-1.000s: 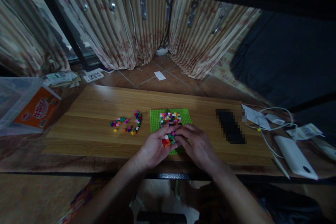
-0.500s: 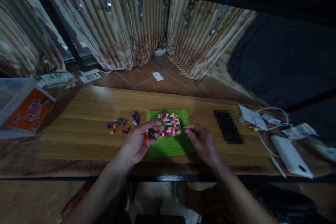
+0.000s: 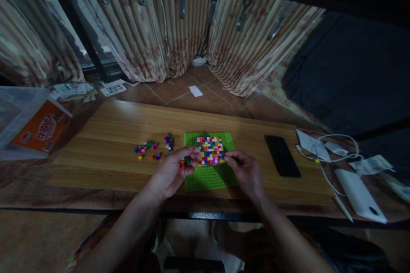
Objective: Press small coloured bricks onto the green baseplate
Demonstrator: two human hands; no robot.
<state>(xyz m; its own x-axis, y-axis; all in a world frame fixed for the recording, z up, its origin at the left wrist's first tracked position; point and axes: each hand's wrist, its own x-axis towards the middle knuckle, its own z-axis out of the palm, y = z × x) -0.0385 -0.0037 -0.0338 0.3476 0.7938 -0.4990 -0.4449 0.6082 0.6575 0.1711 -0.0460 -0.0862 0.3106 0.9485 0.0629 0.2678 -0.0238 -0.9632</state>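
Note:
A block of multicoloured toy bricks sits on a green studded baseplate. My left hand is at its left side, fingers curled around several small toy bricks, orange and green among them. The thumb and index fingertip of that hand reach the block's left edge. On the other side, my right hand has its fingertips pinched together against the block's lower right edge. A small dark toy brick is between them, mostly hidden by the fingers.
Loose bricks lie in small groups on the wooden board to the left. A black phone rests at the right. Beyond it are a white cable and a white power bank. A clear plastic bin stands far left.
My right hand has moved slightly left, bringing its fingertips from beside the block to its right edge. My left hand keeps its place by the block. The whole view has shifted a little.

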